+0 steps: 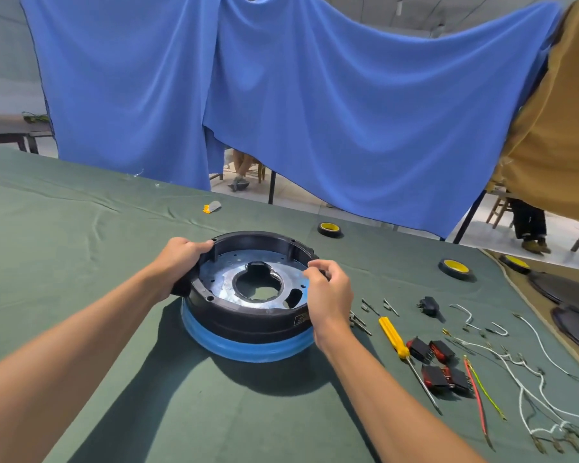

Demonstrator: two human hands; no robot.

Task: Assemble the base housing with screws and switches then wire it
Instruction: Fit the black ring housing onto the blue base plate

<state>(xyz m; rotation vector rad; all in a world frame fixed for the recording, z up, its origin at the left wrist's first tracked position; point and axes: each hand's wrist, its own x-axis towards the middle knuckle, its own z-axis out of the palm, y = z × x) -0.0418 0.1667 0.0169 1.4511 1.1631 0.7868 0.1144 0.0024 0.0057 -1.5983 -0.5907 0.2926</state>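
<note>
**Desk:** Where, exactly?

**Photographer:** Mid-cloth on the green-draped table [81, 245], straight ahead of the camera. Black base housing [248, 324], open side up, seated on a blue ring [248, 350].

**Desk:** Hands?

**Photographer:** Left hand [181, 259] curled over the far-left rim, gripping hard moulded plastic, probably to stop any turning of the round shell. Right hand [328, 289] at the right rim, fingers curled, thumb and forefinger tips pressed together. Pinching a screw, the rim or nothing: impossible to tell at this size.

**Desk:** Why open side up?

**Photographer:** Likely for access to the dull grey metal plate [221, 279] inside, pierced by small holes and one large irregular cut-out. Screw holes dotted round the wall.

**Desk:** And the rest?

**Photographer:** Laid out to the right, within reach of the working hand. Nearest, small bright screws [370, 307]. Then a screwdriver [393, 337], translucent yellow handle, thin steel shaft. Beside it a cluster of boxy switches [437, 365], red faces on black bodies. Farthest out, limp white braided wires [515, 362] with metal terminals, plus a red lead [477, 389]. Two tape rolls [455, 268], black with yellow cores, farther back.

**Desk:** Stage?

**Photographer:** Early, on this evidence: switches and wires untouched on the cloth, screwdriver lying flat.
</note>
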